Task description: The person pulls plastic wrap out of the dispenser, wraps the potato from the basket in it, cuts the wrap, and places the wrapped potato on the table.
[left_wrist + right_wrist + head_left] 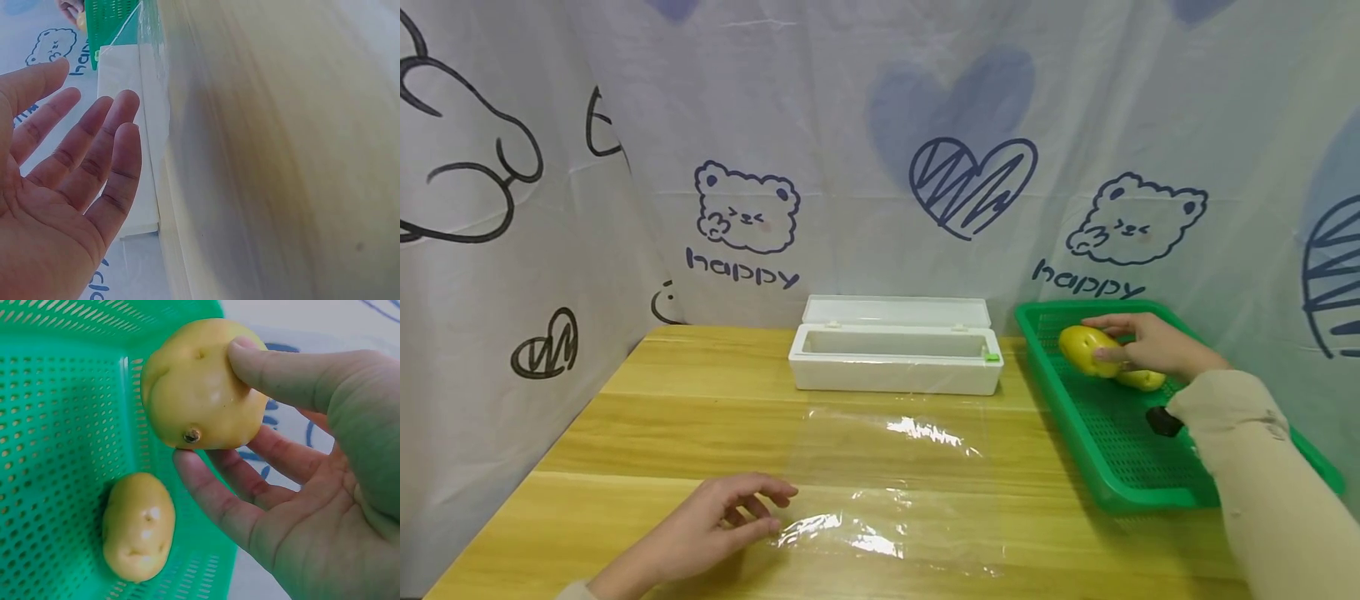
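My right hand (1152, 344) grips a yellow potato (1086, 350) between thumb and fingers, over the far part of the green basket (1120, 497). In the right wrist view the held potato (203, 384) shows a small dark spot low on its skin. A second potato (139, 526) lies in the basket below it. On the other side, my left hand (718, 525) has relaxed fingers and holds nothing; its fingertips are right at the left edge of a sheet of clear plastic film (917, 492) spread on the table. In the left wrist view the left palm (50, 231) faces the camera.
Behind the film stands a white cling film box (895, 375) with its lid (895, 312) raised and a green piece at its right end. The wooden table (647, 417) meets a patterned cloth (850, 108) at the back and left. A black object (1163, 422) shows by the right sleeve.
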`<state>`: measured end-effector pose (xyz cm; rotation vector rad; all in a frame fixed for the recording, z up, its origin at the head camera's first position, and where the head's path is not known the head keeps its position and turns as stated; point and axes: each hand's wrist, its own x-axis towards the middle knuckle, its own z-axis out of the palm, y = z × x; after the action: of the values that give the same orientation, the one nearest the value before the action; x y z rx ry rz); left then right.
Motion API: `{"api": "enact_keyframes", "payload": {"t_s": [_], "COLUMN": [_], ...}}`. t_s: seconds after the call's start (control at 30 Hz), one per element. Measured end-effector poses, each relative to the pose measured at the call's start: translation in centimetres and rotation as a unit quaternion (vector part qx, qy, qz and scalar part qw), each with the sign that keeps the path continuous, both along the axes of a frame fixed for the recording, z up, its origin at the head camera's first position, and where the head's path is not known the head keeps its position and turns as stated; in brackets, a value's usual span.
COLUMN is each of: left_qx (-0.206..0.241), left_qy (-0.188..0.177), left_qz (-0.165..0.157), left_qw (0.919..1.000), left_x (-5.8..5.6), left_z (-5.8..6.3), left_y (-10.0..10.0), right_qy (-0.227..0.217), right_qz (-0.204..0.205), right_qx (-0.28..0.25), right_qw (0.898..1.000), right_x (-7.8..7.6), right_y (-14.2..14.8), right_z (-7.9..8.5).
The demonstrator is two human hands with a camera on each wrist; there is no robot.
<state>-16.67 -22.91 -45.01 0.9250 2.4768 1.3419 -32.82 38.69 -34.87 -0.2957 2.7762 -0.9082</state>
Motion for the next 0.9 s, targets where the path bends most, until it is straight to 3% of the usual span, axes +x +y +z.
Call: {"api": "enact_keyframes", "payload": {"t_s": [0.43,0.9], "left_qx": [0.005,0.002], "left_qy": [0.009,0.000], "left_qz": [-0.007,-0.005], "left_qw": [0.9999,1.0000], "left_x": [-0.1,0.0], "left_z": [-0.1,0.0], "left_y": [-0.1,0.0], "right_qy": [0.067,0.092], "right_qz": [0.038,0.075], "right_qx": [0.026,0.006], "right_qw": [0.997,0.993], "right_x": [1.8,4.2], "right_y": [-2.4,-7.9], "right_z": [2.8,5.3]}}
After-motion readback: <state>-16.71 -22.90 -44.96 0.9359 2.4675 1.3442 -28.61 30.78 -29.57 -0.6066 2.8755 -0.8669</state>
